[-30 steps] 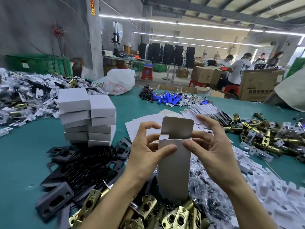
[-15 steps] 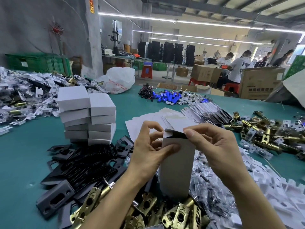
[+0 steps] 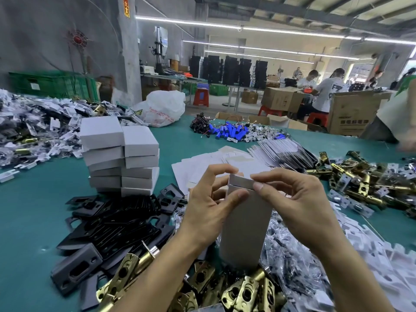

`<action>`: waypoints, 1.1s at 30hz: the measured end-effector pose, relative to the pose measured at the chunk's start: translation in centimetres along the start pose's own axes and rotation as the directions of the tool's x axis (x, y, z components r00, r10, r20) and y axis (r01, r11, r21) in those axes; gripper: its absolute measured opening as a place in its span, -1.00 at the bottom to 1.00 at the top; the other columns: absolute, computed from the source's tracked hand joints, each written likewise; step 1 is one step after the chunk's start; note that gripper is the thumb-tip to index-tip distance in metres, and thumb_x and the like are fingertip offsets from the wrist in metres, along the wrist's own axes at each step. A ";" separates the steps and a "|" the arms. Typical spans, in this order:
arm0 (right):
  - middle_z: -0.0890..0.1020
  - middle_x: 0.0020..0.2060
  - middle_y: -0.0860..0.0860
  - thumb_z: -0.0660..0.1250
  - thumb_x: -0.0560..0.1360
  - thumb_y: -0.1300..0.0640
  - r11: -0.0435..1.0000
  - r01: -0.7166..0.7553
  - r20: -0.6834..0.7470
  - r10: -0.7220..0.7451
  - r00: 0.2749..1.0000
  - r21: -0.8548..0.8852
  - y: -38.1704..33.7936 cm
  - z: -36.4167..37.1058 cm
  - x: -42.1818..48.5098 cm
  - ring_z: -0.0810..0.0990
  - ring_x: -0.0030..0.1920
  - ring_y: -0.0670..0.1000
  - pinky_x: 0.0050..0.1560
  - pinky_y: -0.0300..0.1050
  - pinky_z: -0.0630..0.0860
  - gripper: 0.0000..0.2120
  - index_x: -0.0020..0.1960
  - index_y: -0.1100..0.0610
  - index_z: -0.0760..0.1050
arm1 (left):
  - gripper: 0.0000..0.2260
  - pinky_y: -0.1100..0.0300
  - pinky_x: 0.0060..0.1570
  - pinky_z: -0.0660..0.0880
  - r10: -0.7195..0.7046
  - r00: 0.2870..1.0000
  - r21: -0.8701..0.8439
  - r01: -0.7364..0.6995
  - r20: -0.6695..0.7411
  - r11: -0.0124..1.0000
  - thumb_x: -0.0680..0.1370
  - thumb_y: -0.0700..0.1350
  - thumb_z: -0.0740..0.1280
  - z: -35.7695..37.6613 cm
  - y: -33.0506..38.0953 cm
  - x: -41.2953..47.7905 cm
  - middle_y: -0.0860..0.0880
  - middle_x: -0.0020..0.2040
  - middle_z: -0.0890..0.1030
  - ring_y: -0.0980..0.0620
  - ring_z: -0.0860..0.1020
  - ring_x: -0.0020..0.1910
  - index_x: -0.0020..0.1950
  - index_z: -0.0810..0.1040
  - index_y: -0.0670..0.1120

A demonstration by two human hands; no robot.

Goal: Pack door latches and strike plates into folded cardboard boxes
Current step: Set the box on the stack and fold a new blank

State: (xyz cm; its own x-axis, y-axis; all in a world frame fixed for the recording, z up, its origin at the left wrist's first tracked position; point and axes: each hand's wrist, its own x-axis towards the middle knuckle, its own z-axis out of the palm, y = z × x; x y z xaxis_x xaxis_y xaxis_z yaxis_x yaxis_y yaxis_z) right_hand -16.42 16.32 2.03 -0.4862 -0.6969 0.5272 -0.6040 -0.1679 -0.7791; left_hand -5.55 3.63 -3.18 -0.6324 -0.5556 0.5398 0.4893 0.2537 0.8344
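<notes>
A green-topped table (image 3: 29, 210) fills the lower frame of a strip-lit workshop, and at least three workers (image 3: 326, 91) sit among brown cartons at upper right. At centre, the left hand (image 3: 207, 212) grips one grey cardboard box (image 3: 245, 228) held upright, with the thumb across its front face and the fingers curled behind its upper end. The right hand (image 3: 299, 203) pinches the box's top flap (image 3: 240, 180) between thumb and forefinger, and the flap lies folded over the opening. The box's lower end is over a heap of brass door latches (image 3: 243, 291) at bottom centre; whether it touches them cannot be told. To the left lies a pile of black strike plates (image 3: 117, 221), too many to count. Small clear packets (image 3: 292, 255) lie under the right wrist. Behind the hands, flat box blanks (image 3: 202, 165) are spread out. At left centre, white boxes (image 3: 139, 140) stand in two columns, about five high each. A second latch heap (image 3: 364, 176) lies at right.
</notes>
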 end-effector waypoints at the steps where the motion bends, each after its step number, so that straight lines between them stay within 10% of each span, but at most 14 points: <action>1: 0.72 -0.21 -0.17 0.45 0.47 0.28 1.000 -0.002 0.011 0.002 1.000 0.001 0.0 0.0 0.0 0.68 -0.16 -0.15 -0.17 -0.25 0.59 -0.78 -0.12 -0.05 0.69 | -0.77 -0.13 -0.09 0.61 0.007 1.000 -0.012 -0.008 -0.011 1.000 0.48 0.04 0.43 0.0 -0.1 0.0 -0.17 0.05 0.69 -0.13 0.68 -0.05 0.11 0.53 0.14; 18: 0.67 -0.02 -0.17 0.39 0.54 0.23 0.987 -0.004 0.052 0.013 0.999 -0.162 1.7 0.7 -0.2 0.64 -0.10 -0.12 -0.15 -0.32 0.53 -0.72 -0.01 -0.18 0.63 | -0.95 0.16 -0.04 0.61 0.025 0.989 0.112 -0.008 -0.148 0.994 0.52 0.01 0.45 -0.8 -1.3 0.2 0.01 -0.03 0.71 0.03 0.69 -0.06 -0.04 0.66 0.09; 28: 0.70 -0.09 -0.11 0.44 0.49 0.25 0.997 -0.026 0.067 0.031 0.997 -0.075 1.7 1.1 -0.2 0.67 -0.10 -0.10 -0.09 -0.10 0.61 -0.73 -0.07 -0.14 0.65 | -0.73 0.04 -0.24 0.65 -0.053 0.997 0.088 0.058 -0.059 0.994 0.35 0.03 0.57 -0.6 -1.1 -0.1 0.08 0.01 0.67 -0.03 0.70 -0.12 -0.01 0.59 0.15; 33: 0.71 -0.07 -0.03 0.43 0.48 0.19 0.995 0.007 -0.063 -0.001 0.998 0.101 1.0 1.0 -0.1 0.69 -0.07 0.06 -0.12 0.04 0.65 -0.82 0.02 -0.03 0.68 | -0.31 -0.02 -0.07 0.66 -0.185 0.983 0.103 0.185 -0.004 0.977 0.25 0.14 0.61 -0.8 -0.6 0.0 -0.02 0.05 0.69 -0.03 0.70 -0.04 0.30 0.39 0.30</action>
State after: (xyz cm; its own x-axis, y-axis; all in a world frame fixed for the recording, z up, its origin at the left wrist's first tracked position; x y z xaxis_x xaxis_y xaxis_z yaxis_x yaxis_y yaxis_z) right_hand -16.40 15.53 0.86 -0.5245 -0.6513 0.5484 -0.5406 -0.2427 -0.8055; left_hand -5.38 2.89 -3.78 -0.7100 -0.5959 0.3753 0.2992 0.2272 0.9267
